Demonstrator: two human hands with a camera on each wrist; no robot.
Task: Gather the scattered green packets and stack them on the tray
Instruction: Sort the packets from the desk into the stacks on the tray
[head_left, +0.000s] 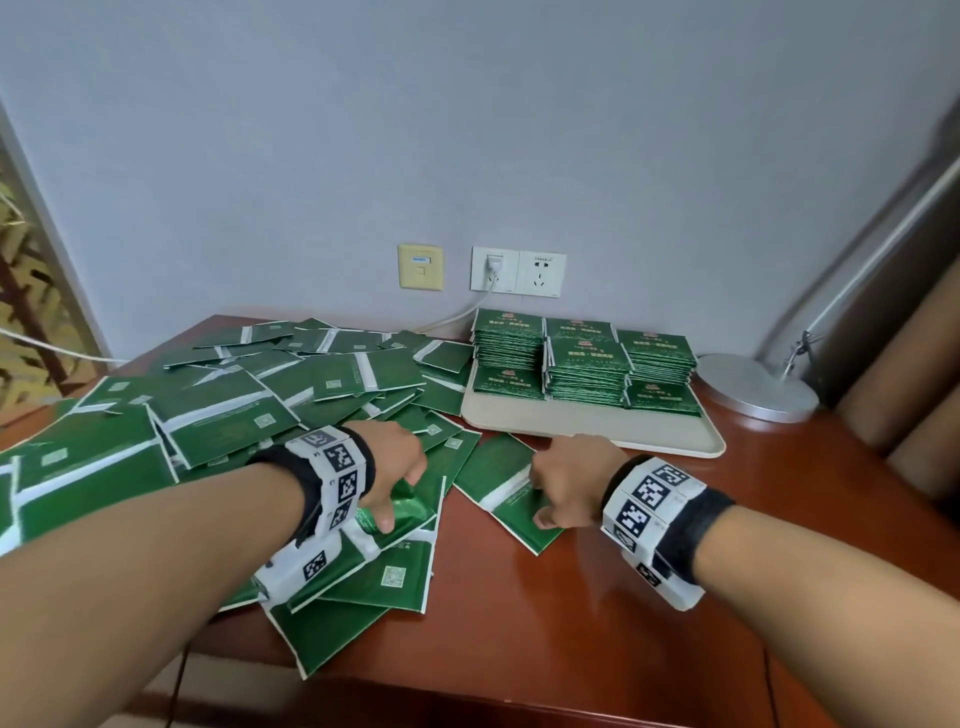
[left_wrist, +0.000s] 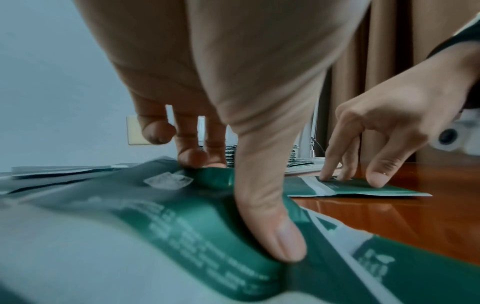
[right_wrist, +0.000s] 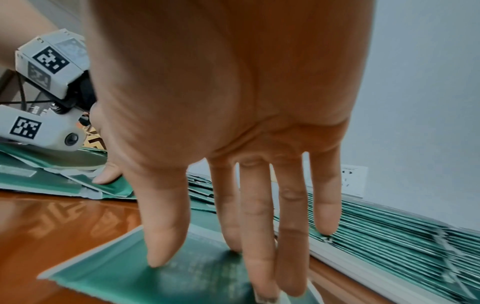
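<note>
Your left hand (head_left: 393, 464) pinches a packet (head_left: 410, 512) at the pile's (head_left: 218, 405) near edge; right hand (head_left: 574, 480), fingers straight, presses a lone packet (head_left: 501, 480) mid-frame. Tray (head_left: 587, 423), upper right, holds six stacks (head_left: 584, 358); most packets, I'd say, remain.

Pale grey wall (head_left: 311, 130) with sockets (head_left: 518, 271), glossy reddish wooden table (head_left: 597, 597), brown curtain (head_left: 893, 374), silver lamp base (head_left: 758, 387)

One cream rectangular plastic tray (head_left: 597, 434), six stacks of flat green foil packets (head_left: 587, 371), two hands (head_left: 395, 462), one round silver lamp base (head_left: 756, 387), three wall plates (head_left: 542, 274)
</note>
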